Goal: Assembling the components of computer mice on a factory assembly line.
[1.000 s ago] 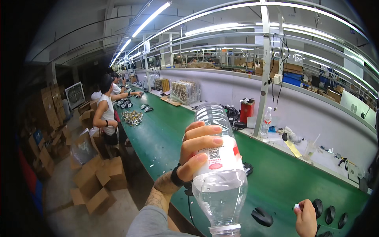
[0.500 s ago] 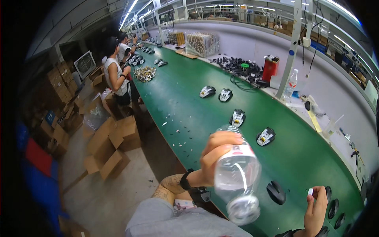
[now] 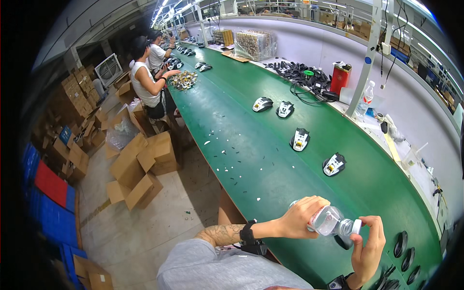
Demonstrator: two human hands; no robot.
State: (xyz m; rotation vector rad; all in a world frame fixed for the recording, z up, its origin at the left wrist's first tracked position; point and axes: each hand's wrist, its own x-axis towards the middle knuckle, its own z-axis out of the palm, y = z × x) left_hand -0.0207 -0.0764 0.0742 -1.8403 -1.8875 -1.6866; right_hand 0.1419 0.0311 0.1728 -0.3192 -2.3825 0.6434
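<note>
My left hand (image 3: pixel 302 217) is wrapped round a clear plastic bottle (image 3: pixel 329 220), which lies almost level over the green bench with its neck to the right. At its mouth is a white cap (image 3: pixel 356 226), pinched between the thumb and fingers of my right hand (image 3: pixel 369 249). Whether the cap is threaded on, I cannot tell. Partly hidden beneath the bottle is a black mouse cover (image 3: pixel 344 241). Beyond my hands, a partly assembled computer mouse (image 3: pixel 334 165) lies with its white inside showing, and another mouse (image 3: pixel 300 139) lies farther off.
Several black mouse shells (image 3: pixel 400 244) lie at the right of the green bench (image 3: pixel 251 159). Small scraps are scattered along its left side. A second water bottle (image 3: pixel 366 99) stands by the post. Two people work at the far left, beside open cardboard boxes (image 3: pixel 157 152).
The bottle has swung away from me, from upright-tilted to nearly level. My right hand has brought the white cap from apart over the bench to the bottle's mouth.
</note>
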